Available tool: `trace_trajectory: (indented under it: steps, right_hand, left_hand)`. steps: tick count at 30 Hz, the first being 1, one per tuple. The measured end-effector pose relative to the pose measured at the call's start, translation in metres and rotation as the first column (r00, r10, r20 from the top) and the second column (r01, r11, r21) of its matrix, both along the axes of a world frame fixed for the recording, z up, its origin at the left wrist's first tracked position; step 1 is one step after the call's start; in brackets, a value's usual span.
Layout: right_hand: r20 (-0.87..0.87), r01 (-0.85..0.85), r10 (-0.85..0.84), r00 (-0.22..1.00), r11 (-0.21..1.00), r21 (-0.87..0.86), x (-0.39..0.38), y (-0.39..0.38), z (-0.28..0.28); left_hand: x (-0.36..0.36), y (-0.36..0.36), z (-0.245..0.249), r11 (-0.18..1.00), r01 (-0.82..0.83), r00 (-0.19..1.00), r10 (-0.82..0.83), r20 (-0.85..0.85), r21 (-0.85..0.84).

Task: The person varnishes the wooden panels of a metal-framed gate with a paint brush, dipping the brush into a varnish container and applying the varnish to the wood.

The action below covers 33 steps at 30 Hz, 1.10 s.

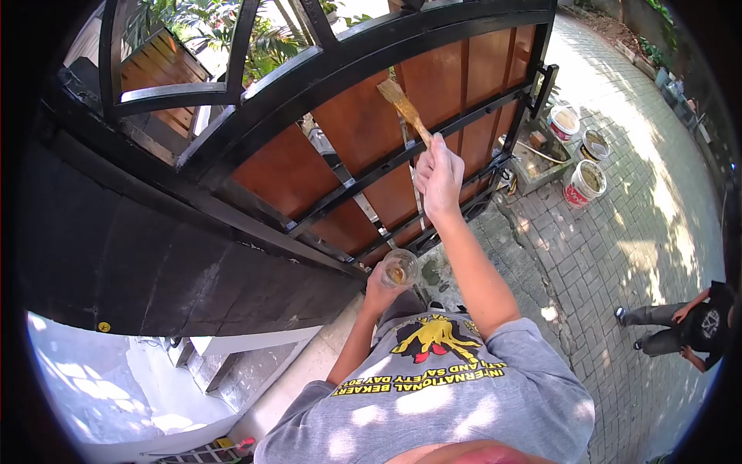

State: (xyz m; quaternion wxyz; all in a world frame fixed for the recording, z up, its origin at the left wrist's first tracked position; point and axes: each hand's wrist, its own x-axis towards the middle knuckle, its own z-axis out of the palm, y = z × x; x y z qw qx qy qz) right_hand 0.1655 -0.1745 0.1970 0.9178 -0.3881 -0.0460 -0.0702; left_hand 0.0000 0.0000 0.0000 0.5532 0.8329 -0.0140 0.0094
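My right hand (441, 176) is wrapped round the handle of a paintbrush (405, 109), whose bristles lie over a brown wooden panel (361, 124) near the top of the gate. In my left hand (382, 290), lower down and close to my body, is a clear cup (400, 268) with a little amber liquid at its bottom. Black metal bars (349, 191) frame the glossy brown boards. Narrow gaps between some boards let light through.
Paint buckets (583, 184) stand on the paving to the right, beside a grey concrete box (536, 168) with a hose. Another person (699, 325) stands at far right. A black curved wall (154, 240) borders the gate on the left.
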Motion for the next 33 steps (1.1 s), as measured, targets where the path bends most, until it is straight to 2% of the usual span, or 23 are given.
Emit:
trace_trajectory:
  steps: [2,5,6,9,10,13,16,19,21,22,25,27,29,32,33]
  right_hand:
    - [-0.017,-0.008,0.007,1.0,1.0,-0.013,0.007,0.002,0.002]
    - [-0.081,-0.112,0.097,0.992,0.975,-0.194,0.01,-0.012,-0.027]
    - [-0.079,-0.08,0.062,0.995,0.967,-0.243,0.01,-0.011,-0.044]
    - [-0.294,-0.127,0.048,0.955,0.958,-0.257,-0.012,-0.013,-0.051]
    - [-0.318,-0.151,0.102,0.943,0.98,-0.132,-0.022,-0.018,-0.046]
    - [-0.182,-0.155,0.147,0.972,0.987,-0.029,-0.037,-0.019,-0.02]
    - [-0.106,-0.162,0.156,0.982,0.985,-0.056,-0.025,-0.009,0.006]
    - [-0.022,-0.218,0.217,0.976,0.975,-0.036,-0.014,0.012,0.008]
    - [-0.033,-0.265,0.265,0.964,0.941,-0.211,-0.008,0.03,-0.012]
    - [-0.062,-0.309,0.303,0.951,0.924,-0.226,-0.007,0.033,-0.027]
    - [-0.024,-0.186,0.193,0.981,0.892,-0.412,-0.013,0.028,-0.065]
    - [-0.136,-0.289,0.255,0.957,0.835,-0.469,-0.014,0.007,-0.082]
    - [-0.231,-0.318,0.231,0.945,0.814,-0.486,-0.019,-0.012,-0.08]
    - [-0.216,-0.373,0.317,0.924,0.872,-0.318,-0.029,-0.028,-0.026]
    - [-0.166,-0.353,0.315,0.935,0.881,-0.315,-0.029,-0.026,-0.013]
  left_hand:
    - [0.0,0.003,0.003,1.0,0.008,1.0,-0.008,-0.001,0.006]
    - [-0.003,-0.016,-0.02,0.999,0.027,1.0,-0.027,-0.008,-0.04]
    - [-0.005,-0.014,-0.016,0.999,0.021,1.0,-0.021,-0.004,-0.041]
    - [-0.007,-0.009,0.0,0.999,-0.003,1.0,0.003,0.002,-0.041]
    - [-0.008,-0.006,-0.001,0.999,-0.015,1.0,0.015,-0.003,-0.039]
    - [-0.004,0.002,0.004,1.0,-0.027,1.0,0.027,-0.016,-0.002]
    - [-0.003,0.0,0.006,1.0,-0.005,1.0,0.005,-0.025,0.006]
    - [0.001,-0.004,-0.002,0.999,0.038,0.999,-0.038,0.005,-0.01]
    - [0.002,-0.008,-0.007,0.998,0.058,0.998,-0.057,0.027,-0.026]
    - [0.001,-0.01,-0.005,0.998,0.062,0.997,-0.061,0.035,-0.033]
    - [0.002,-0.004,0.001,0.998,0.063,0.996,-0.063,0.062,-0.005]
    - [-0.008,0.002,0.0,1.0,0.021,0.999,-0.021,0.047,-0.001]
    - [-0.011,0.013,-0.002,0.999,-0.05,0.998,0.05,0.027,-0.02]
    - [-0.012,0.018,0.002,0.995,-0.097,0.995,0.096,-0.016,-0.037]
    - [-0.012,0.018,0.003,0.994,-0.107,0.994,0.106,-0.022,-0.037]
